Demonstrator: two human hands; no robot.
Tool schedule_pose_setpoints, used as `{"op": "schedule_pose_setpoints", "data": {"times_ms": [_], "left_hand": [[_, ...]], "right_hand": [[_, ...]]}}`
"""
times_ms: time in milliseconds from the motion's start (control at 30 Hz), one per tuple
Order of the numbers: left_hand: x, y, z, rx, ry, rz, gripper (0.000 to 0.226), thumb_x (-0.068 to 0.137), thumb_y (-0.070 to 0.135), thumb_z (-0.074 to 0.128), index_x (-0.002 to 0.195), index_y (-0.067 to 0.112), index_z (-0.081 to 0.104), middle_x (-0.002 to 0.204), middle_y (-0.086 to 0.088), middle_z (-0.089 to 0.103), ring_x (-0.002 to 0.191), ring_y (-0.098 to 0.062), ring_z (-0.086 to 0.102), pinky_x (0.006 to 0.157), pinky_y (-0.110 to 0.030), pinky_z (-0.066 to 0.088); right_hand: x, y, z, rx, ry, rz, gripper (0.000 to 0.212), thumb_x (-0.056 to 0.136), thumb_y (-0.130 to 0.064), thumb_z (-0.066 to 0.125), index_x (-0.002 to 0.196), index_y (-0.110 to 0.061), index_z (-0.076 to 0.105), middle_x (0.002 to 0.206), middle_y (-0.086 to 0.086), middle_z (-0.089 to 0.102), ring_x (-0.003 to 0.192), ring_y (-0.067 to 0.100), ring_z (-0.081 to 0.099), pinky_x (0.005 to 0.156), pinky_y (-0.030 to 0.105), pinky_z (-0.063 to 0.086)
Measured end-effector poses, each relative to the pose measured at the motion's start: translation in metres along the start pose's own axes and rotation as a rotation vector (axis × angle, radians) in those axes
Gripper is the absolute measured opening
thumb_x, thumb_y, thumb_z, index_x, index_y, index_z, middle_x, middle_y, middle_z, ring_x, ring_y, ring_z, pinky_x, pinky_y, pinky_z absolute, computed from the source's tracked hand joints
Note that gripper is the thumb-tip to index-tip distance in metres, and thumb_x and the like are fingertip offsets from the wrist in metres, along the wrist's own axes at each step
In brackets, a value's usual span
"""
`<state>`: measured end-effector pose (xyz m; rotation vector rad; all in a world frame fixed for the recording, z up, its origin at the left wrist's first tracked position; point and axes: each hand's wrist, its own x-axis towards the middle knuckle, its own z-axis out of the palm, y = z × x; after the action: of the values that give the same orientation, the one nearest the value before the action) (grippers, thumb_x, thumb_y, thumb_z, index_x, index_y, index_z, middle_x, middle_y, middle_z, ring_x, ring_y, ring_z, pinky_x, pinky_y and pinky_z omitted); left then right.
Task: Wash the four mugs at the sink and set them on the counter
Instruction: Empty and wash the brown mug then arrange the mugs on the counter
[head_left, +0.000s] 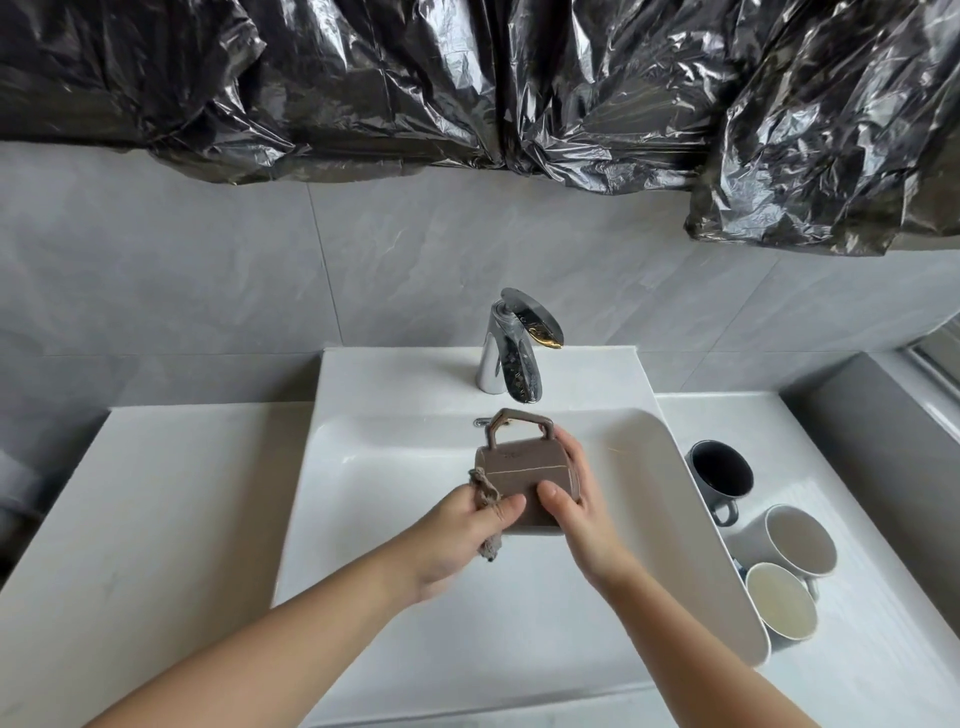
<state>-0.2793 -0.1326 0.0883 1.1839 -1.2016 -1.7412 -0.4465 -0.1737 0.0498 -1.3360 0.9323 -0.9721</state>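
A brown mug (522, 470) with an angular handle lies on its side over the white sink basin (395, 571), handle pointing up toward the faucet. My right hand (574, 501) grips its right end, thumb on the front wall and fingers behind. My left hand (467, 525) pinches a brownish cloth (485, 493) and holds it against the mug's left end. On the counter to the right stand a dark grey mug (719, 480) and two pale mugs (792, 543), (782, 605), all upright with their openings up.
A chrome faucet (511, 356) stands behind the basin; no water stream is visible. White counter (130, 519) stretches left of the sink. Crumpled black plastic sheeting (467, 88) hangs over the grey tiled wall. A grey ledge (883, 441) borders the right counter.
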Motion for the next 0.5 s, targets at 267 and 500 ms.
{"op": "schedule_pose_setpoints", "data": {"times_ms": [267,500], "left_hand": [[-0.003,-0.007,-0.024,0.941,-0.122,0.268,0.001,0.093,0.013,0.056,0.092,0.013,0.055,0.086,0.004,0.057,0.078,-0.011,0.052,0.074,-0.018,0.043],[0.0,-0.004,-0.005,0.772,-0.274,0.156,0.03,0.1,0.025,0.051,0.13,0.022,0.046,0.122,0.009,0.055,0.109,0.001,0.051,0.094,-0.014,0.039]], "right_hand": [[-0.005,-0.012,-0.014,0.651,-0.229,0.68,0.081,0.068,-0.081,0.058,0.112,-0.014,0.073,0.119,0.016,0.068,0.104,0.041,0.065,0.078,0.056,0.056],[-0.001,-0.006,0.0,0.587,-0.09,0.439,0.052,0.063,-0.05,0.081,0.105,-0.021,0.069,0.096,0.012,0.068,0.08,0.026,0.067,0.067,0.035,0.054]]}}
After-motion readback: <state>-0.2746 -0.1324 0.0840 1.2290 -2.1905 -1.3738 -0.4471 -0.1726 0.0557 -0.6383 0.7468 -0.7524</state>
